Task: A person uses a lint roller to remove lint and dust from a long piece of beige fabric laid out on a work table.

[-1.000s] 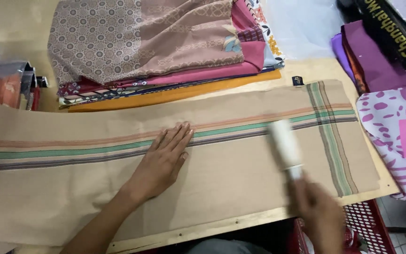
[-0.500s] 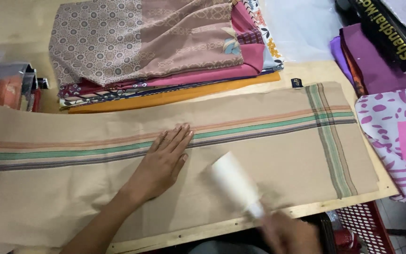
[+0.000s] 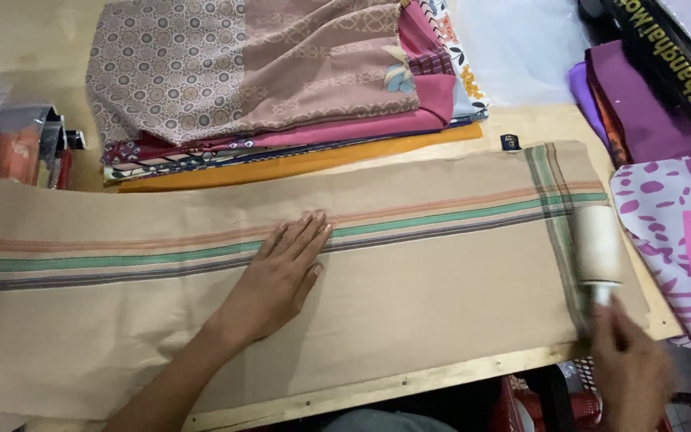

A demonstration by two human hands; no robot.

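Note:
A long tan cloth (image 3: 409,280) with green, orange and dark stripes lies flat across a wooden board (image 3: 393,390). My left hand (image 3: 281,276) rests palm down on the cloth near its middle, fingers spread over the stripes. My right hand (image 3: 629,372) grips the handle of a white lint roller (image 3: 597,248) at the cloth's right end. The roller head lies on the cloth beside the crosswise stripes.
A stack of folded patterned fabrics (image 3: 281,88) sits behind the cloth. Purple and pink floral cloths (image 3: 681,232) lie at the right, with a dark box (image 3: 665,56) above them. Plastic-wrapped packets (image 3: 9,144) are at the left. A red crate (image 3: 537,408) shows below the board.
The right hand swept the lint roller from the right end toward the middle of the cloth, then back to the right end. The left hand stayed in place.

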